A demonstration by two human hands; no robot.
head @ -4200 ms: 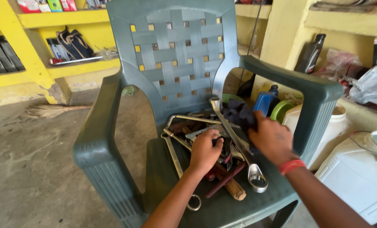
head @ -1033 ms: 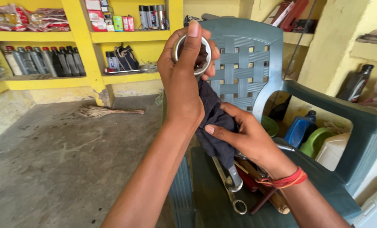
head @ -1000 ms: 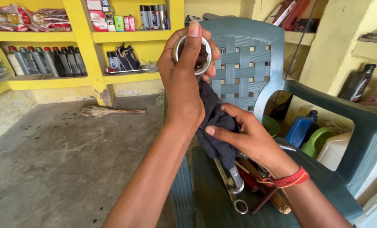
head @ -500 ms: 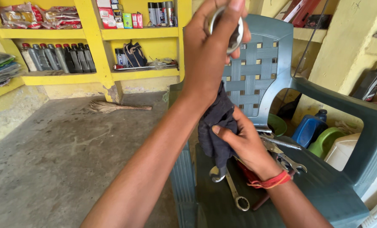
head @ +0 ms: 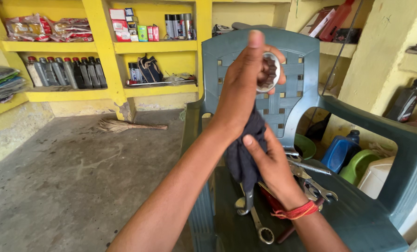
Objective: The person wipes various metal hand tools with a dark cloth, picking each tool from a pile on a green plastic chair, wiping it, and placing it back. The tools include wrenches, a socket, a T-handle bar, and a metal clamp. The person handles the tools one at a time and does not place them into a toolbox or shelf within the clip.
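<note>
left hand (head: 240,91): fingers clamped on socket (head: 267,72), raised before chair (head: 311,60)
right hand (head: 274,170): fingers gripping rag (head: 243,154) (dark), above chair seat
seat: wrenches (head: 257,224)

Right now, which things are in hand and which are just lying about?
In hand:
left hand holds up a ring spanner
right hand grips a dark rag

Lying about:
spanners on the chair
broom
blue bottle
shelf bottles
</note>
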